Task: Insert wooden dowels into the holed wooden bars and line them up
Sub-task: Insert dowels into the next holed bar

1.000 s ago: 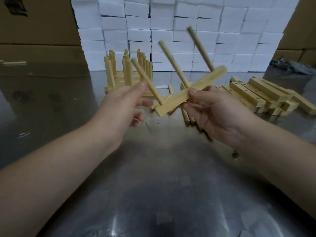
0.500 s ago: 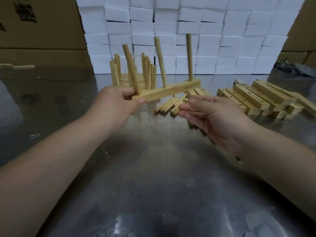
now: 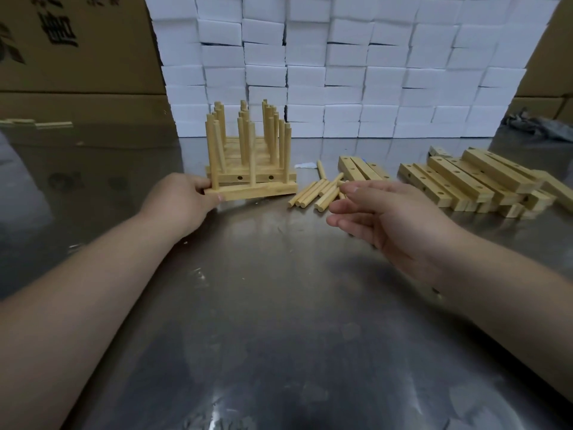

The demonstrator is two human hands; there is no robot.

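Observation:
A wooden bar [image 3: 257, 191] with three upright dowels lies on the metal table at the front of a row of finished bars [image 3: 248, 156], each bristling with dowels. My left hand [image 3: 179, 201] grips the bar's left end between thumb and fingers. My right hand [image 3: 381, 218] hovers over the table with fingers loosely extended, holding nothing, just in front of a heap of loose dowels [image 3: 316, 193]. To the right lies a pile of holed bars [image 3: 474, 181] without dowels, and two more bars [image 3: 356, 167] behind the dowels.
A wall of stacked white boxes [image 3: 341, 66] rises behind the work. Brown cardboard cartons [image 3: 71, 57] stand at the back left and right. The shiny metal table [image 3: 279, 305] reflects light. A dark cloth [image 3: 539, 128] lies at the far right.
My left hand carried the dowelled bar away from the right hand, lowered it and set it at the front of the row. My right hand let go and stays open.

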